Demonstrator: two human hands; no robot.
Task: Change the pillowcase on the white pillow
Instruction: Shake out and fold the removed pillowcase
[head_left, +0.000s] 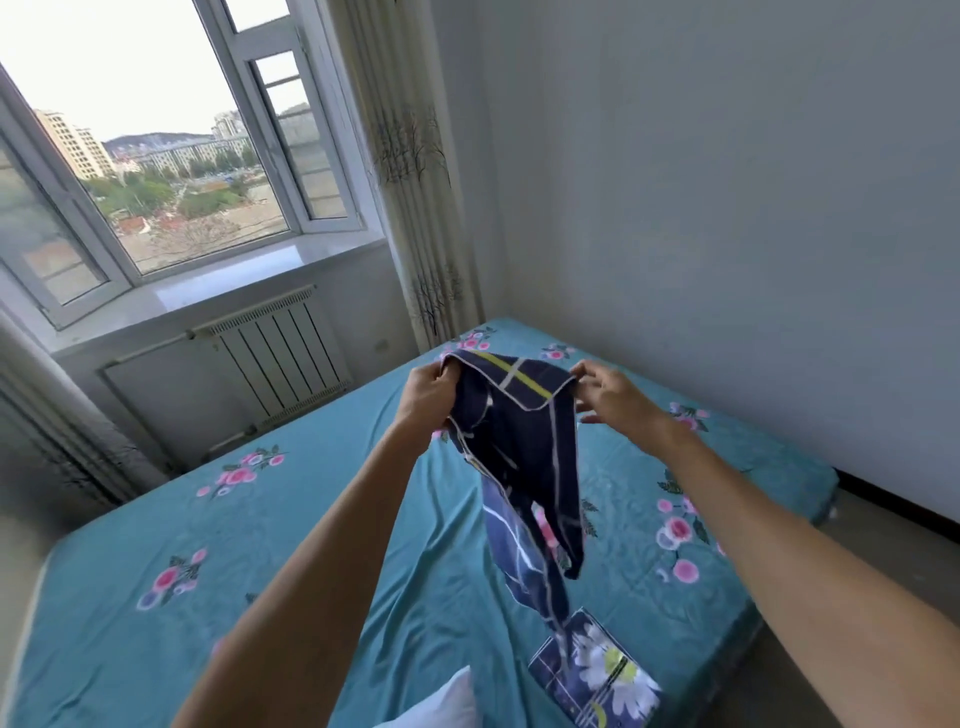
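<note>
Pillowcase (519, 447) fabric, dark navy with white lines and a yellow-green stripe near its top hem, hangs in the air above the bed (311, 519), held up by both of the person's hands. The left hand (428, 397) grips the left end of the top edge, its fingers curled round a bunch of the cloth. The right hand (610, 397) is at the opposite corner, with thumb and forefinger meeting on the hem while the other fingers spread loosely; how firm that pinch is cannot be told, as the hand is slightly blurred. Between the two hands the top edge sags a little, and the rest of the cloth drops in a narrowing twist, its lighter blue inner side showing lower down.

Below the hanging end, a second folded piece of cloth (597, 670), navy with a white daisy print, lies flat on the teal flowered sheet near the bed's right edge. A corner of the white pillow (447, 701) shows at the bottom of the view, resting on the bed between the two forearms.

Beyond the bed stand a white radiator (280, 353) under an open window (171, 156), and a pale patterned curtain (410, 171) hanging in the corner beside a plain wall (727, 208).
</note>
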